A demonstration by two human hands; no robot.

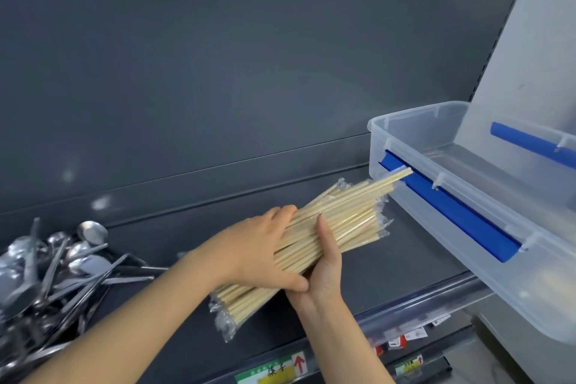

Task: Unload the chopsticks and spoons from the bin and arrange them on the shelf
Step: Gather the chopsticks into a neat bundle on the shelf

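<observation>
Your left hand [255,256] on top and right hand [324,271] below both grip the chopsticks [349,212]. The spoons [87,259] lie left of your hands. Next, I think, lay the bundle flat on the shelf [389,265] underneath.

I see the bin [414,150] run off the right edge, and its cloudy wall blurs whatever lies inside. The spoons [87,262] are cut by the left edge. The person's right hand [324,274] has its fingers hidden under the chopsticks [327,227]. I cannot read the blurred shelf labels [274,368].
</observation>
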